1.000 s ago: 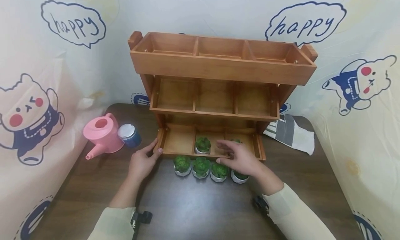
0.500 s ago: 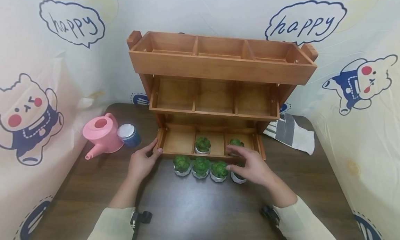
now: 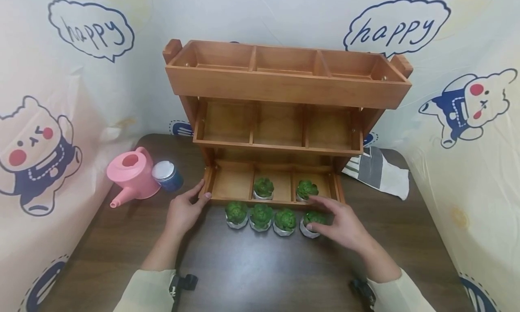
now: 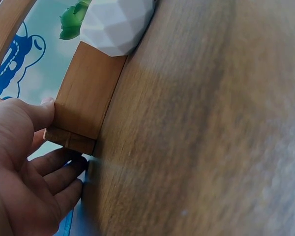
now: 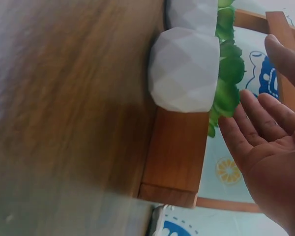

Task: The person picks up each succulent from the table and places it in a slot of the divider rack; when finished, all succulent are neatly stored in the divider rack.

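Note:
A three-tier wooden plant stand (image 3: 280, 90) stands at the back of the table. My left hand (image 3: 184, 215) grips the left end of its bottom tier, thumb on the front board (image 4: 91, 91) and fingers round the side. Potted succulents (image 3: 264, 188) sit in the bottom tier's middle and right compartments. Several more, in white faceted pots (image 5: 187, 71), line up on the table before it. My right hand (image 3: 343, 224) is spread over the rightmost succulent of that row (image 3: 313, 221), its fingers relaxed and apart. In the right wrist view the fingertips are right at the leaves.
A pink watering can (image 3: 132, 174) and a blue tin with a pale lid (image 3: 168, 176) stand left of the stand. A grey and white glove (image 3: 378, 172) lies at its right. Patterned cloth (image 3: 260, 14) hangs around the table.
My right hand has moved right and slightly toward me, off the bottom tier, uncovering the succulent in the right compartment. My left hand stays at the stand's corner.

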Demonstrator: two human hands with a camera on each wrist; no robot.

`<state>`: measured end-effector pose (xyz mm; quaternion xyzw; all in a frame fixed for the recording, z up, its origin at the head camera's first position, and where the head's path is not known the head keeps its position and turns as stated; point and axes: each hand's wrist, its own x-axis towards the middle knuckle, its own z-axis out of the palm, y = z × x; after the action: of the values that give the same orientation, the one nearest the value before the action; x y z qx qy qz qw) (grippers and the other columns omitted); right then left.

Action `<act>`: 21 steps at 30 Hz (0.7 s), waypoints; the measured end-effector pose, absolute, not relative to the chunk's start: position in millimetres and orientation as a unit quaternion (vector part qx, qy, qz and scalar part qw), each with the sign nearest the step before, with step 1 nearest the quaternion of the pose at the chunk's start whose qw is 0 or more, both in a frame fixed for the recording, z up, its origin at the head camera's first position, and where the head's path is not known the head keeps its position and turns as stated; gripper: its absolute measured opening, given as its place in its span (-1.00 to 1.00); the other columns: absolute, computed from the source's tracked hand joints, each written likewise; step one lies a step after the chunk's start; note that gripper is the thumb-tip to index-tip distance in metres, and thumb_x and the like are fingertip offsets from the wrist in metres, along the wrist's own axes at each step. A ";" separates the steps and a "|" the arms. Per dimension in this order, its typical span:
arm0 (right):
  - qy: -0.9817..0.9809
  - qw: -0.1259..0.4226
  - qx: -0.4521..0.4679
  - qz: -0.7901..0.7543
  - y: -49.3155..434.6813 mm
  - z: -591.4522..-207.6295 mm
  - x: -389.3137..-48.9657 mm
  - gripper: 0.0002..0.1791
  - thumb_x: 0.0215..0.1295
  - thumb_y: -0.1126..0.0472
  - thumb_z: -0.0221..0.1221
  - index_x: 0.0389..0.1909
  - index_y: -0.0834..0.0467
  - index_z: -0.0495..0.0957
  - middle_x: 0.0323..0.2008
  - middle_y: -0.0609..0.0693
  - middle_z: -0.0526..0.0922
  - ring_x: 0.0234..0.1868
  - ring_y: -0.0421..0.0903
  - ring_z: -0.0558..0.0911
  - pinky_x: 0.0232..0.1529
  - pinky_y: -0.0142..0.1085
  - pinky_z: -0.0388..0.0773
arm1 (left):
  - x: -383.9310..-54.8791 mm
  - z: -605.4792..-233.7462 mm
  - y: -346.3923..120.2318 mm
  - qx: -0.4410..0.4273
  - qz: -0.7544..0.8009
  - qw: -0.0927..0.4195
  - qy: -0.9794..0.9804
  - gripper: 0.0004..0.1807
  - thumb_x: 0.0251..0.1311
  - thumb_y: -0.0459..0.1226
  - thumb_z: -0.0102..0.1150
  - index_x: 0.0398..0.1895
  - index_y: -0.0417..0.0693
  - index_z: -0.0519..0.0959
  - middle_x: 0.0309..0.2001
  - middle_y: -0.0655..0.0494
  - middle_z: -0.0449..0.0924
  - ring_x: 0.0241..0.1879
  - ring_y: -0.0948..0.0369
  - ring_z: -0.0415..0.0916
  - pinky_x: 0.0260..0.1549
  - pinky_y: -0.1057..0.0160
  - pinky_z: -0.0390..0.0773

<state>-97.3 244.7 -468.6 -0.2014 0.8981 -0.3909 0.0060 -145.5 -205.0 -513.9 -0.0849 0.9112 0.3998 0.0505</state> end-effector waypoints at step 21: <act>0.920 0.060 -0.164 -0.350 257.0 -488.8 -87.3 -0.10 -0.02 0.01 0.63 0.40 0.05 0.50 0.29 0.02 0.62 0.29 0.04 0.59 0.30 0.07 0.50 | -146.0 -514.4 -207.2 -0.084 0.397 0.050 0.913 -0.27 0.35 0.30 0.14 0.55 0.41 0.33 0.46 -0.16 0.38 0.46 -0.24 0.29 0.31 -0.39 0.31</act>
<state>-87.3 257.0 -488.8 -0.1644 0.9203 -0.3498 0.0601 -146.0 -207.2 -514.4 -0.0837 0.9126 0.3971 0.0495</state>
